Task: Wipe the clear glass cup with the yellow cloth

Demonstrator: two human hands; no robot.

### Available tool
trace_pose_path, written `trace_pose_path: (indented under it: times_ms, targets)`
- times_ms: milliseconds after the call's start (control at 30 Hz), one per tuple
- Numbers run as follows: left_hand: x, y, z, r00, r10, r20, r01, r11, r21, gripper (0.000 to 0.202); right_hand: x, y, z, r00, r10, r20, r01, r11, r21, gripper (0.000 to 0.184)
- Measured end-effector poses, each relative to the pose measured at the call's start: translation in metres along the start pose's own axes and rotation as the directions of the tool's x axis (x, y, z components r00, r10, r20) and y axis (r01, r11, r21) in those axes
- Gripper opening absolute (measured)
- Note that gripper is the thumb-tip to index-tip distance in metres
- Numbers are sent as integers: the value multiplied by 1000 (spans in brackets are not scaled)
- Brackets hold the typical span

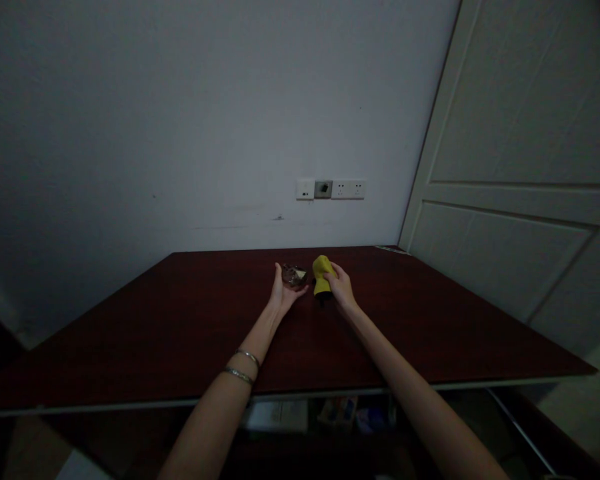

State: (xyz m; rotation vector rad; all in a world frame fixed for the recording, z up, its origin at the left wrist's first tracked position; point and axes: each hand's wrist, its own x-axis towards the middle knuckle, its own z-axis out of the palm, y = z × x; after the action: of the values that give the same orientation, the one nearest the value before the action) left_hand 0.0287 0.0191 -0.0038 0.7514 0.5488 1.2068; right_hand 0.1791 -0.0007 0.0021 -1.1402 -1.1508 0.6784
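Observation:
My left hand [283, 291] is stretched out over the dark red table [180, 333], palm up, with its fingers curled round a small clear glass object [294, 275]. Just to its right, my right hand [341, 288] is closed on a yellow cloth [323, 273], whose bunched top sticks up above the fingers. The two hands are close together near the table's far middle. Two thin bracelets [244, 367] ring my left wrist.
A white wall stands behind the table with a row of sockets [331, 189]. A white panelled door [520, 187] is at the right. Boxes and packets [330, 415] lie in the dark under the table's front edge.

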Motion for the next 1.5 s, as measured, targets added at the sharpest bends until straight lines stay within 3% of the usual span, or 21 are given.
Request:
trace_pose_path:
  times_ms: [133, 267, 467, 600, 667, 733, 800, 1000, 1100, 1167, 1267, 1367, 1500]
  targets:
    - [-3, 3, 0, 998, -55, -1, 55, 997, -52, 59, 9, -5, -16, 971, -234, 42, 237, 955, -175, 46]
    - [-6, 6, -2, 994, -107, 22, 108, 993, -50, 60, 12, -22, -23, 868, -423, 260, 486, 831, -270, 46]
    - [-7, 1, -1, 954, -288, 82, 293, 954, -58, 67, 14, -50, -19, 528, -539, 656, 830, 492, -263, 52]
    - [-5, -1, -1, 943, -333, 15, 333, 941, -62, 62, 18, -61, -15, 219, -428, 877, 961, 251, -117, 56]
    - [-4, 0, -1, 932, -362, -22, 359, 930, -80, 60, 19, -66, -15, 63, -344, 937, 987, 159, -8, 56]
    - [-5, 1, -1, 928, -370, -46, 365, 926, -91, 58, 20, -71, -14, -57, -274, 960, 992, 95, 86, 53]
    - [-6, 2, 0, 927, -371, -49, 367, 927, -74, 58, 20, -77, -14, -138, -222, 965, 987, 50, 153, 50]
    - [-9, 4, 3, 904, -428, 20, 428, 904, -10, 63, 23, -83, -8, -307, -119, 944, 951, -86, 298, 36]
    - [-10, 4, 3, 889, -450, 90, 450, 893, 19, 62, 29, -85, -1, -366, -46, 930, 926, -116, 359, 34]
    - [-9, 5, 1, 884, -448, 134, 446, 894, 40, 56, 33, -87, 5, -378, -2, 926, 919, -124, 375, 32]
    - [-10, 6, 1, 909, -387, 153, 387, 922, 26, 46, 37, -89, 11, -376, 44, 926, 915, -141, 378, 31]
    - [-10, 5, 2, 946, -291, 141, 294, 956, 1, 43, 37, -89, 13, -325, 41, 945, 929, -175, 327, 31]
    - [-11, 3, 3, 980, -160, 120, 166, 985, -44, 38, 30, -85, 7, -199, -5, 980, 957, -218, 193, 33]
